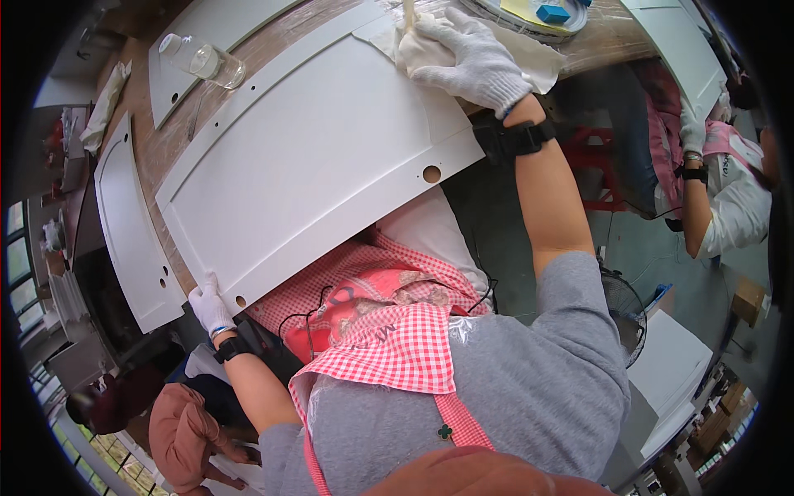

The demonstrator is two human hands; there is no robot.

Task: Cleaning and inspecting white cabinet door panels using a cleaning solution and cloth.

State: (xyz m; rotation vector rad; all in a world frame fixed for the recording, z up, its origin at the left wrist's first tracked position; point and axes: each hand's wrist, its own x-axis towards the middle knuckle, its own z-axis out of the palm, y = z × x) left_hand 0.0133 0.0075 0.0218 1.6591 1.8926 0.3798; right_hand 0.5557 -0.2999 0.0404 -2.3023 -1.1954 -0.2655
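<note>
A large white panel (306, 157) with a curved raised border and small holes lies across the table and reaches over its near edge, above my lap. My left hand (210, 307), in a white knit glove, grips the panel's near left corner beside a hole. At the far right part of the panel, my gloved right hand (473, 59) presses down with bent fingers on a bunched off-white cloth (420, 56). Loose cloth spreads out under that wrist, over the panel's edge.
A clear bottle (203, 63) lies on the table beyond the panel. Another white panel (132, 223) is at the left. A round tub (521, 18) with a blue block (552, 14) stands at the far right. A co-worker's gloved hand (693, 132) holds a panel at right.
</note>
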